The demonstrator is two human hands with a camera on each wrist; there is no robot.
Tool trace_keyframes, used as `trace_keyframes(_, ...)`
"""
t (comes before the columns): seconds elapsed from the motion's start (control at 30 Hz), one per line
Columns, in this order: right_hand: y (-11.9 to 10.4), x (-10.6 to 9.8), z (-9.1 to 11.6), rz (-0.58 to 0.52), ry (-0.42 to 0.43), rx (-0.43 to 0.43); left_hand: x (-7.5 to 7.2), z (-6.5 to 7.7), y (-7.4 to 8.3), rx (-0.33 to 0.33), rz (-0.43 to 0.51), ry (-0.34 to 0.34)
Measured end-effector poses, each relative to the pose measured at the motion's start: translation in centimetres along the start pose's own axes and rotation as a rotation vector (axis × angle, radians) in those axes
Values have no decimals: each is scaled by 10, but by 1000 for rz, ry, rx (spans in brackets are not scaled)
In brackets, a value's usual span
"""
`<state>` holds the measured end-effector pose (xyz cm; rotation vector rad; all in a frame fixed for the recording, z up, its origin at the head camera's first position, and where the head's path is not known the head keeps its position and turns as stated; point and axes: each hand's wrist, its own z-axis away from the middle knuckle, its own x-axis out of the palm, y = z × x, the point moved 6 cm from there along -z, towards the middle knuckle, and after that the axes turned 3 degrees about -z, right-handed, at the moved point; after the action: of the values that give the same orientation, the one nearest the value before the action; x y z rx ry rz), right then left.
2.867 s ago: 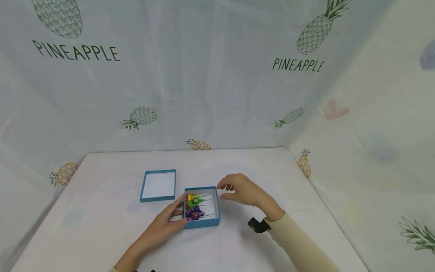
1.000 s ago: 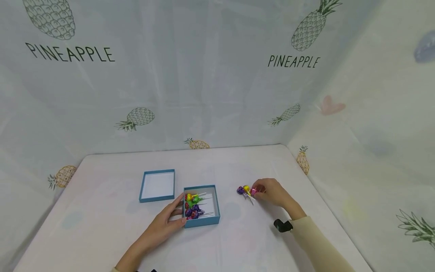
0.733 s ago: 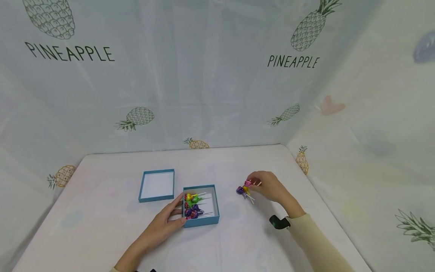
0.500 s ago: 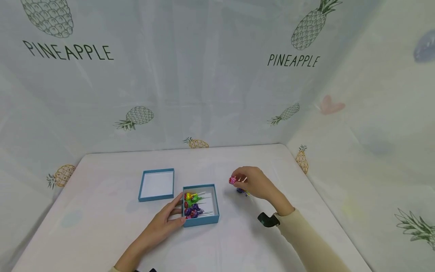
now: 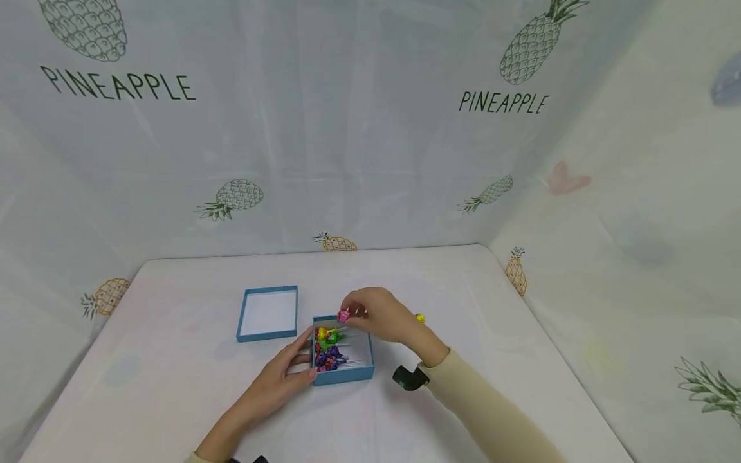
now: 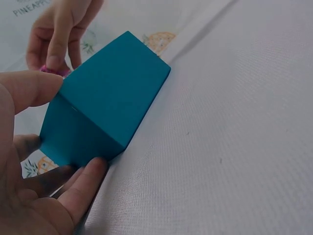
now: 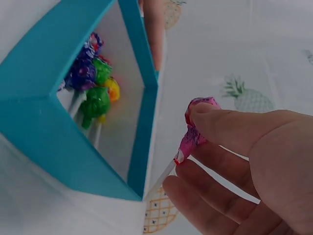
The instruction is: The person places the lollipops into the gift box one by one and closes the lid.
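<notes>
In my right hand [image 5: 379, 315] I pinch a pink-wrapped lollipop [image 7: 197, 120] by its head, between thumb and fingers, with its white stick pointing away. The hand hovers over the back edge of a blue open box [image 5: 343, 375]. Several lollipops [image 5: 330, 355] in purple, green, yellow and red wrappers lie along the box's left side, sticks to the right. My left hand [image 5: 282, 381] holds the box at its left side, thumb at the near corner and fingers along the wall, as the left wrist view also shows.
A shallow blue lid [image 5: 269, 335] with a white inside lies behind and left of the box. A yellow lollipop [image 5: 420, 317] shows on the table beyond my right wrist, partly hidden. The table [image 5: 173, 360] has a white cloth, with pineapple-print curtains around it.
My right hand picked up the pink lollipop from the small group on the right and carried it left to above the box. The left hand and box have stayed in place.
</notes>
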<state>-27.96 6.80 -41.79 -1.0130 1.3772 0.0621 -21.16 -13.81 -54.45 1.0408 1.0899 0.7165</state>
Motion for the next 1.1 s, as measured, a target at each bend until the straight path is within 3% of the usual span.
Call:
trace_keyframes(0.23, 2, 25, -10, 10, -55, -4, 0, 1, 1, 27, 14, -25)
trace_keyframes(0.6, 9, 54, -14, 127, -108, -21, 0, 2, 1, 42, 30, -45)
trace_keyframes(0.8, 7, 60, -12, 189, -121, -24, 0, 2, 1, 33, 35, -46)
trace_keyframes(1.1, 5, 61, -11, 186, -150, -8, 0, 1, 0, 3, 30, -15)
